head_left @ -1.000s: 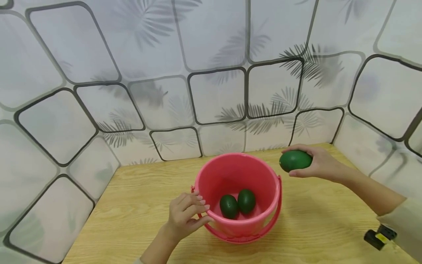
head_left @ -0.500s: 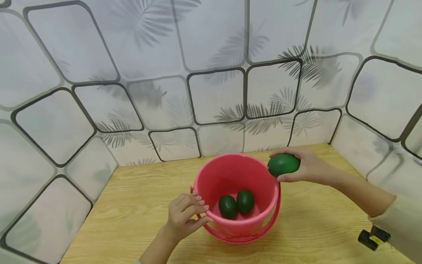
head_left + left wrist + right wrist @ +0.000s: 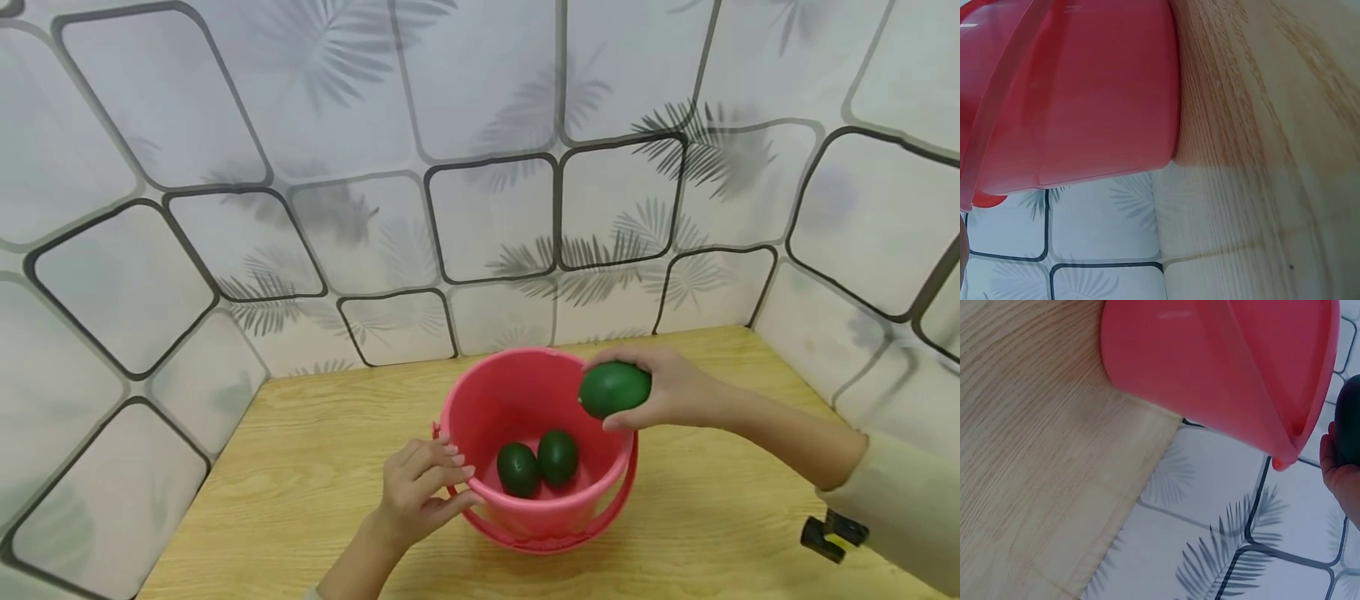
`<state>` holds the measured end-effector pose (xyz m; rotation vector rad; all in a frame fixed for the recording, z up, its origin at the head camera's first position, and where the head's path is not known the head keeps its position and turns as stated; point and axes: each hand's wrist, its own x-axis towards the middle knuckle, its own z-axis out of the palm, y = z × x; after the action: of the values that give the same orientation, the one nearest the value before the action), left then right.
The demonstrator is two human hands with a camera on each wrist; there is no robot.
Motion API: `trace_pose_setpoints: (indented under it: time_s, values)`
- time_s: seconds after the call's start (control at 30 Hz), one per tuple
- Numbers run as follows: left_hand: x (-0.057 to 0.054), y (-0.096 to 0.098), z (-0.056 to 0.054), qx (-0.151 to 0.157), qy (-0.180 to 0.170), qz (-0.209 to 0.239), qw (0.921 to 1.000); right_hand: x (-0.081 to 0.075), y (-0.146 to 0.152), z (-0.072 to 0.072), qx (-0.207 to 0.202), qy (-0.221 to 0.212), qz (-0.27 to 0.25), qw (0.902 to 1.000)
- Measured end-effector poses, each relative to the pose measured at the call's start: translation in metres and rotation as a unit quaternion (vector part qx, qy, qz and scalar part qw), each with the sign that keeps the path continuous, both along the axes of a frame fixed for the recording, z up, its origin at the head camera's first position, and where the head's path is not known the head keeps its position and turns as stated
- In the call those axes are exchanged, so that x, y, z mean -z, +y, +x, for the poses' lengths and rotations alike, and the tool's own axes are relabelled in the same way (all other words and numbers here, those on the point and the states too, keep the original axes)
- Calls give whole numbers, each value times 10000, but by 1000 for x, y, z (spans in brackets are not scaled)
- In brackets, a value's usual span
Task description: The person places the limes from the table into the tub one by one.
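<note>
A pink bucket [image 3: 536,525] stands upright, its handle lowered around the near side. Inside, on its floor, two dark green avocados [image 3: 518,471] lie side by side. My right hand [image 3: 678,392] holds another smooth green avocado [image 3: 615,390] by its end, thumb below and fingers above, over the right part of the bucket's mouth. At the left rim, my left hand [image 3: 423,487] grips the bucket, fingers over the edge and thumb on the near side. The right wrist view catches only part of the held avocado [image 3: 1350,422] at its edge.
The bucket rests on a light wood-grain table [image 3: 322,442]. Walls with a pattern of rounded frames and leaves [image 3: 495,217] enclose the back and both sides. A small black device [image 3: 832,533] is by the right sleeve.
My right hand has carried the avocado leftward and slightly down, from beside the bucket to over its mouth. The left hand keeps its place on the rim.
</note>
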<state>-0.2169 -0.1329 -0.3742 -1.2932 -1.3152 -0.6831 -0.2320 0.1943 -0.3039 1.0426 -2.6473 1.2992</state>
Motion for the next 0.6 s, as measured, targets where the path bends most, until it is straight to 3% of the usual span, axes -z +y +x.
trace_pose_setpoints:
  time_s: [0.6]
  values:
    - [2, -1, 0, -82, -56, -100, 9999, -1, -39, 3, -756, -396, -196, 9962]
